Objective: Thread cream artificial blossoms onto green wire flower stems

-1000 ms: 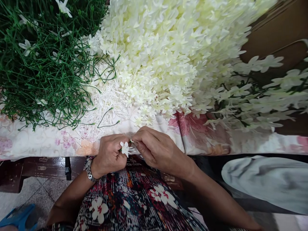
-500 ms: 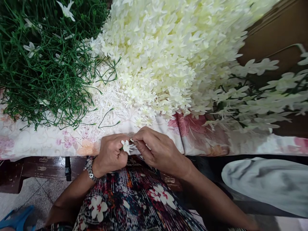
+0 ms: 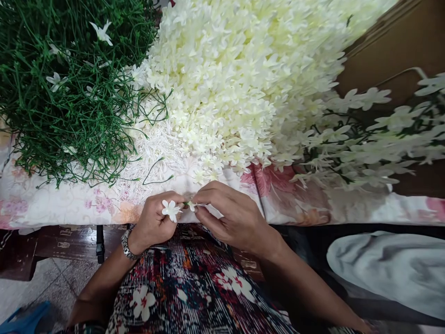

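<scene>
My left hand (image 3: pixel 158 220) is closed around a green plastic flower stem (image 3: pixel 186 204), most of it hidden in the fist. A white artificial flower (image 3: pixel 171 210) on that stem shows over the thumb. Between the two hands a smaller white blossom (image 3: pixel 192 205) sits at the stem's tip. My right hand (image 3: pixel 229 215) pinches the thin white strands of this blossom between thumb and forefinger. Both hands are just above the near edge of the flowered tablecloth (image 3: pixel 208 188).
Green plastic stems (image 3: pixel 69 106) are heaped at the left. White petal flowers (image 3: pixel 222 83) pile up in the middle, with loose white strands (image 3: pixel 160 144) beside them. Finished-looking flower sprays (image 3: pixel 375 134) lie at the right by a cardboard box (image 3: pixel 399 51).
My left hand has shifted slightly left and turned, so the white flower now faces up. The blossom in my right fingers now meets the stem tip between the hands.
</scene>
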`<state>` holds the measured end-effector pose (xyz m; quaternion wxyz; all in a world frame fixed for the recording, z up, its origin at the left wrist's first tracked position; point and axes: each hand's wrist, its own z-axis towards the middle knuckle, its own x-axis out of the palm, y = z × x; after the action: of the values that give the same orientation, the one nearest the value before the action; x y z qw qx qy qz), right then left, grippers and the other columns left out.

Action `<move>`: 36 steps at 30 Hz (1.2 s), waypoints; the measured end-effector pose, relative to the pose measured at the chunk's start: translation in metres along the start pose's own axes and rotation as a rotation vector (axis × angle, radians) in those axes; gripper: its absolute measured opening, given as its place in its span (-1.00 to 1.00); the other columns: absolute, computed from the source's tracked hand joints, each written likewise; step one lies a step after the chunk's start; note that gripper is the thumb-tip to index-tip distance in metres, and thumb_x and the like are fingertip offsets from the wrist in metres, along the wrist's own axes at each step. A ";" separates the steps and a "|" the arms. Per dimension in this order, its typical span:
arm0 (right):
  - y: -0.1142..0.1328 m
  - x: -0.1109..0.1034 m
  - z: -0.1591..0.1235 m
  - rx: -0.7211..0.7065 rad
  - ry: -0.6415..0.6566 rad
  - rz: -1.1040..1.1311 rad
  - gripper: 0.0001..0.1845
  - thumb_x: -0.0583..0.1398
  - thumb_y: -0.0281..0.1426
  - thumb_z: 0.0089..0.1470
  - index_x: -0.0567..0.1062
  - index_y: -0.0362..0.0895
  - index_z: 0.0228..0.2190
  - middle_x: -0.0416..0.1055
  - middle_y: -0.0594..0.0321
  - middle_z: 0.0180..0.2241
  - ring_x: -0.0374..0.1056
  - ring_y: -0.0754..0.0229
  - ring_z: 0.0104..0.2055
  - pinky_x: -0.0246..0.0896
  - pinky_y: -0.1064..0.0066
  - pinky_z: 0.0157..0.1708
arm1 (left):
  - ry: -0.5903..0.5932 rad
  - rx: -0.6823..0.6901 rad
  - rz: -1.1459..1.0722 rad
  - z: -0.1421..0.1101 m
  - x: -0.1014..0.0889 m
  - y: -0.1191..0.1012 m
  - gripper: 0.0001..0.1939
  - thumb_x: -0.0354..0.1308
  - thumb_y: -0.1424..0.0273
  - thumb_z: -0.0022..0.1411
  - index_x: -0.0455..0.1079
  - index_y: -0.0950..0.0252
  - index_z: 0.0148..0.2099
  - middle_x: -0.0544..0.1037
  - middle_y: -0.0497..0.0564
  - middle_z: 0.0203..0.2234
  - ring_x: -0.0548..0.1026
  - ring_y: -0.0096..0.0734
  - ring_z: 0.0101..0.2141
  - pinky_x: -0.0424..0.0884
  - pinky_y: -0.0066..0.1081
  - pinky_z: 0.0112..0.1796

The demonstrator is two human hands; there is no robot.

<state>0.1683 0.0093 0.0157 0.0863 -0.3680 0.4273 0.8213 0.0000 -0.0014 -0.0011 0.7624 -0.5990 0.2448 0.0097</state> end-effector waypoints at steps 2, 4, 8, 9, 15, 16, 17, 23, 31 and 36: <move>-0.002 0.000 0.000 -0.033 0.011 -0.051 -0.85 0.06 -0.57 -0.06 0.32 -0.21 -0.36 0.31 0.19 -0.45 0.22 0.28 -0.36 0.21 0.43 -0.38 | 0.017 0.001 0.025 0.000 0.000 0.000 -0.89 -0.07 0.58 0.01 0.25 0.33 -0.44 0.25 -0.10 -0.63 0.20 -0.57 -0.57 0.15 -0.50 -0.53; -0.003 0.000 0.001 -0.066 0.029 -0.081 -0.84 0.05 -0.56 -0.05 0.32 -0.21 -0.34 0.32 0.18 -0.44 0.23 0.28 -0.36 0.22 0.42 -0.38 | 0.030 0.001 0.049 0.000 0.000 0.000 -0.87 -0.08 0.59 -0.01 0.25 0.33 -0.45 0.24 -0.10 -0.63 0.19 -0.57 -0.57 0.14 -0.50 -0.53; -0.005 0.001 0.001 -0.110 0.016 -0.094 -0.85 0.03 -0.56 -0.04 0.32 -0.20 -0.35 0.32 0.19 -0.46 0.23 0.28 -0.38 0.23 0.43 -0.41 | 0.012 0.002 0.060 0.001 0.000 -0.002 -0.87 -0.10 0.60 -0.01 0.22 0.33 -0.49 0.22 -0.11 -0.65 0.17 -0.57 -0.58 0.14 -0.50 -0.54; -0.005 0.002 0.001 -0.115 0.007 -0.095 -0.86 0.03 -0.56 -0.04 0.32 -0.19 -0.36 0.32 0.19 -0.46 0.23 0.29 -0.38 0.23 0.44 -0.41 | 0.005 0.003 0.059 0.001 0.001 -0.002 -0.87 -0.10 0.60 -0.01 0.21 0.33 -0.49 0.22 -0.11 -0.65 0.17 -0.57 -0.59 0.13 -0.50 -0.54; -0.006 0.006 -0.001 -0.121 -0.003 -0.108 -0.87 0.03 -0.57 -0.05 0.32 -0.19 -0.39 0.31 0.20 -0.48 0.22 0.29 -0.40 0.21 0.44 -0.43 | -0.026 0.030 0.064 0.001 0.005 0.000 -0.88 -0.12 0.58 -0.07 0.12 0.30 -0.57 0.14 -0.12 -0.70 0.12 -0.56 -0.61 0.11 -0.50 -0.56; -0.006 0.006 -0.001 -0.121 0.000 -0.112 -0.87 0.03 -0.57 -0.06 0.32 -0.20 -0.39 0.31 0.20 -0.49 0.21 0.29 -0.41 0.21 0.44 -0.44 | -0.037 0.036 0.065 0.001 0.006 0.000 -0.88 -0.12 0.59 -0.08 0.10 0.30 -0.58 0.13 -0.12 -0.71 0.12 -0.56 -0.62 0.11 -0.49 -0.56; -0.006 0.007 -0.001 -0.122 0.001 -0.115 -0.87 0.03 -0.57 -0.06 0.32 -0.20 -0.39 0.31 0.20 -0.49 0.20 0.28 -0.41 0.20 0.43 -0.45 | -0.050 0.042 0.065 0.001 0.007 0.001 -0.88 -0.12 0.59 -0.10 0.10 0.30 -0.58 0.12 -0.12 -0.71 0.11 -0.56 -0.62 0.11 -0.49 -0.56; -0.008 0.009 -0.001 -0.121 -0.012 -0.091 -0.88 0.05 -0.59 -0.07 0.31 -0.21 -0.41 0.30 0.18 -0.49 0.20 0.28 -0.42 0.19 0.43 -0.47 | -0.095 0.073 0.076 -0.001 0.011 0.005 -0.86 -0.14 0.63 -0.21 0.07 0.29 -0.56 0.10 -0.13 -0.70 0.07 -0.56 -0.63 0.07 -0.49 -0.56; -0.007 0.012 0.000 -0.125 -0.013 -0.103 -0.87 0.03 -0.60 -0.07 0.31 -0.20 -0.43 0.29 0.20 -0.52 0.20 0.28 -0.43 0.18 0.44 -0.48 | -0.091 0.063 0.101 0.001 0.012 0.005 -0.84 -0.17 0.63 -0.25 -0.05 0.28 -0.59 0.00 -0.14 -0.70 0.02 -0.57 -0.64 -0.01 -0.47 -0.58; -0.007 0.012 0.002 -0.107 -0.008 -0.057 -0.86 0.04 -0.61 -0.07 0.33 -0.21 -0.41 0.30 0.20 -0.50 0.21 0.30 -0.41 0.18 0.45 -0.45 | -0.100 0.062 0.021 0.001 0.009 0.005 -0.87 -0.14 0.63 -0.18 0.04 0.30 -0.59 0.06 -0.15 -0.70 0.06 -0.60 -0.64 0.03 -0.50 -0.58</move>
<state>0.1620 0.0127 0.0035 0.0913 -0.3808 0.3716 0.8417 0.0063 -0.0017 -0.0092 0.7916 -0.5714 0.2126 0.0401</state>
